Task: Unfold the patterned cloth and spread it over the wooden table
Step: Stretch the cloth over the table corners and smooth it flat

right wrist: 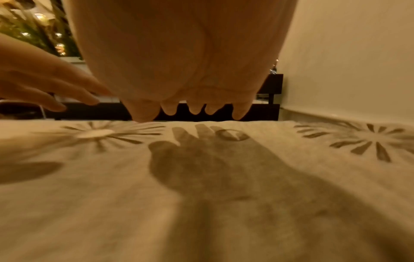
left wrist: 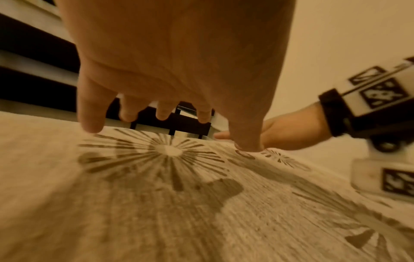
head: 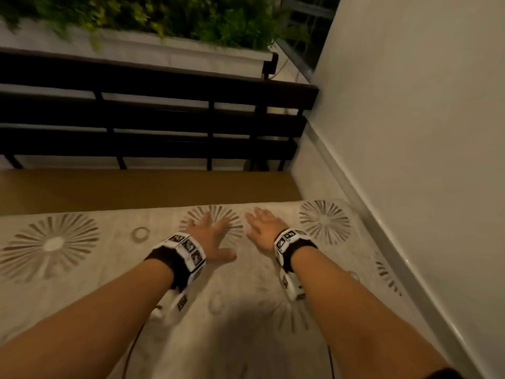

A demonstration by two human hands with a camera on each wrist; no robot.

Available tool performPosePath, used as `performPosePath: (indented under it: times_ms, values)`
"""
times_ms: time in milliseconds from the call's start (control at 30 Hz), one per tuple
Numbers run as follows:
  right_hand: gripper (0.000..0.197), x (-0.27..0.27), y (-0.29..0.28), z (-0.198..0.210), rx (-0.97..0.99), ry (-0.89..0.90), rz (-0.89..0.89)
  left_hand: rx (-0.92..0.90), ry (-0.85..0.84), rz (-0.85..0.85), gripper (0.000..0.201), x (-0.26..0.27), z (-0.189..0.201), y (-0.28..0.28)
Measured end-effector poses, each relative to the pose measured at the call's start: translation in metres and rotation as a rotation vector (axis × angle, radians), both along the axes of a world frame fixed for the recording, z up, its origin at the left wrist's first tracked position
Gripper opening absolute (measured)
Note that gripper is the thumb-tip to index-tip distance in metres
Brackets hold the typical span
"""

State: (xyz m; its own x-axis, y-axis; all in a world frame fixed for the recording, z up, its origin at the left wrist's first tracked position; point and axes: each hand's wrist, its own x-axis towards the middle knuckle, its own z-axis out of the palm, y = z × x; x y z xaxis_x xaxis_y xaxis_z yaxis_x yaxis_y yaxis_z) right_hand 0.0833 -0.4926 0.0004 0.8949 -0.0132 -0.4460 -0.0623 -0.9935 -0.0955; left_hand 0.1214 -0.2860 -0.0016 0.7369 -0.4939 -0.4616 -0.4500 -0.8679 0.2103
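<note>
The cream patterned cloth [head: 109,269] with brown sunburst motifs lies spread flat over the wooden table [head: 136,187], whose bare far strip shows beyond the cloth's edge. My left hand [head: 210,231] hovers palm down with fingers spread over a sunburst near that far edge. My right hand [head: 266,224] is beside it, fingers straight, also palm down. In the left wrist view the left hand [left wrist: 165,113] is just above the cloth [left wrist: 156,203], casting a shadow. The right wrist view shows the right hand [right wrist: 188,109] slightly above the cloth [right wrist: 224,195]. Neither hand holds anything.
A dark slatted bench [head: 164,119] stands right behind the table. A white planter with green plants [head: 164,26] sits beyond it. A pale wall [head: 423,132] runs close along the table's right side.
</note>
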Motion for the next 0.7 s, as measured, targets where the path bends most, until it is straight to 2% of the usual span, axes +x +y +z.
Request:
performPosePath:
  times_ms: [67, 167, 300, 400, 433, 467, 567, 633, 700]
  values:
    - [0.062, 0.006, -0.045, -0.013, -0.012, 0.047, -0.015, 0.043, 0.036, 0.076, 0.118, -0.004, -0.003, -0.014]
    - [0.070, 0.009, -0.120, -0.027, -0.028, 0.032, -0.060, 0.235, 0.042, 0.060, 0.122, -0.002, -0.010, -0.019]
    - [0.076, 0.007, -0.231, -0.036, -0.079, -0.008, -0.358, 0.358, 0.087, 0.085, 0.118, -0.004, -0.013, -0.027]
    - [0.103, -0.004, -0.305, -0.056, 0.017, 0.055, -0.621, 0.365, 0.137, 0.120, 0.118, -0.002, -0.009, -0.030]
    - [0.106, -0.010, -0.321, -0.062, 0.048, 0.102, -0.696, 0.372, 0.145, 0.122, 0.118, 0.000, -0.009, -0.030]
    - [0.102, -0.016, -0.334, -0.073, 0.047, 0.126, -0.730, 0.370, 0.146, 0.119, 0.119, 0.000, -0.008, -0.031]
    - [0.076, -0.058, -0.300, -0.032, 0.003, 0.114, -0.701, 0.392, 0.156, 0.129, 0.123, 0.000, -0.006, -0.033]
    - [0.058, -0.097, -0.280, -0.010, 0.033, -0.033, -0.605, 0.391, 0.163, 0.139, 0.122, -0.002, -0.005, -0.034]
    - [0.049, -0.161, -0.243, 0.012, 0.046, -0.200, -0.583, 0.383, 0.152, 0.125, 0.122, -0.004, -0.004, -0.034]
